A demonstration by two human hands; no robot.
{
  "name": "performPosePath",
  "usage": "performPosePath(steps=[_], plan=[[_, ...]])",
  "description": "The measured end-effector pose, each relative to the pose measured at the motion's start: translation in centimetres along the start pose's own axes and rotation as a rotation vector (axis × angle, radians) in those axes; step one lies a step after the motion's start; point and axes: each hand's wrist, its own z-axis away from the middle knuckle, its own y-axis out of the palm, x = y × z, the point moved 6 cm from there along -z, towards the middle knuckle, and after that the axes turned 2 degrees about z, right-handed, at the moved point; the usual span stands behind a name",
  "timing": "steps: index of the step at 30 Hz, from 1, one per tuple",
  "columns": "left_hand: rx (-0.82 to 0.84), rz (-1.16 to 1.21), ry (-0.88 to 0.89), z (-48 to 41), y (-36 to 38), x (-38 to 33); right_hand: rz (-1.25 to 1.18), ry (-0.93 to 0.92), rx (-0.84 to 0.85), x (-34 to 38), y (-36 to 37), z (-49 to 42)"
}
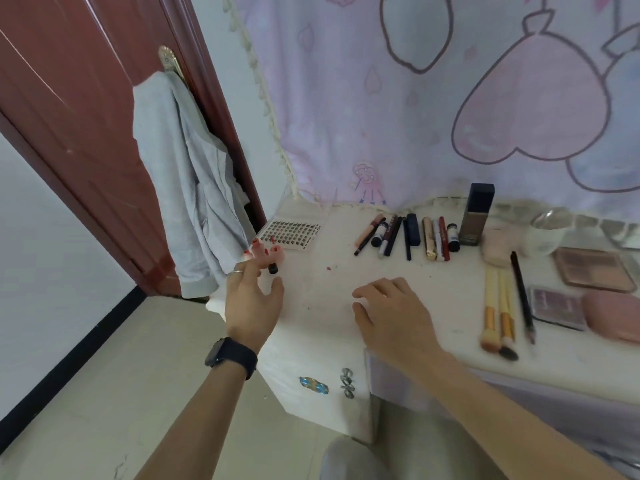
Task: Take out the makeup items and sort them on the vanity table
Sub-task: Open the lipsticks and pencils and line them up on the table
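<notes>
My left hand point(252, 296) reaches over the left end of the white vanity table point(322, 323), fingers stretched out and thumb spread apart. Its fingertips touch a small dark tube point(273, 269) lying by the lash tray point(291, 233). Palm down on the tabletop, my right hand point(391, 306) rests with loosely curled fingers and holds nothing. A row of lip tubes and pencils point(405, 237) lies at the back. Beside the row stands a dark foundation bottle point(478, 216). Two gold-handled brushes point(498, 313) and a black pencil point(523, 296) lie to the right.
An eyeshadow palette point(595, 268), a smaller palette point(557, 306), a pink case point(613, 315), a pink puff point(498, 247) and a glass point(547, 237) fill the right side. A grey garment point(187, 188) hangs on the red door point(76, 126) at left. A patterned curtain point(433, 98) hangs behind.
</notes>
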Motion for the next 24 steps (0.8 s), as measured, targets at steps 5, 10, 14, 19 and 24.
performPosePath(steps=[5,10,14,19,24], plan=[[0.258,-0.015,0.083,-0.2,6.1,-6.1,0.195,0.033,0.115,-4.7,-1.6,2.1],[0.448,-0.184,0.031,-3.5,12.2,-8.1,0.129,0.036,0.186,-4.5,-1.4,1.9],[0.536,-0.38,-0.005,-6.6,15.2,-8.8,0.103,0.049,0.214,-4.5,-1.0,1.8],[0.503,-0.489,-0.05,-8.4,16.9,-8.9,0.083,0.034,0.166,-4.4,-1.0,1.7],[0.451,-0.453,-0.105,-8.3,17.1,-9.0,0.081,0.035,0.153,-4.8,-1.0,2.0]])
